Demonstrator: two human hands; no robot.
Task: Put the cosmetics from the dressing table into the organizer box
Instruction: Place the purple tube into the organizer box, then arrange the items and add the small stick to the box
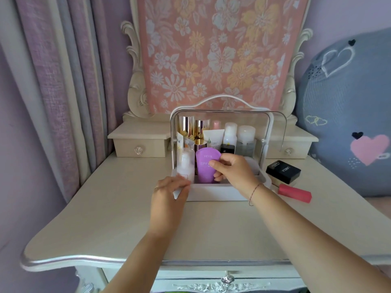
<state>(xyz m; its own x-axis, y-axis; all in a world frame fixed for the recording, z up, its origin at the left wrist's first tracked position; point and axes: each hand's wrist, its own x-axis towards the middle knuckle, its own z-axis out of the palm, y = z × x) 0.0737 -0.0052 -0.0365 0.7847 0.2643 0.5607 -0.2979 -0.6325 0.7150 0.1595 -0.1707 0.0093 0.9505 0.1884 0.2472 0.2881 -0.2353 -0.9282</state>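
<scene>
In the front compartment of the organizer box, the right hand closes thumb and fingers around a purple tube standing cap-down, while the left hand, fingers loosely curled and holding nothing, steadies the box's front-left corner. The tube looks light and soft-walled, so it is best held at mid-body. A black box and red stick lie on the dressing table, just right of the organizer.
</scene>
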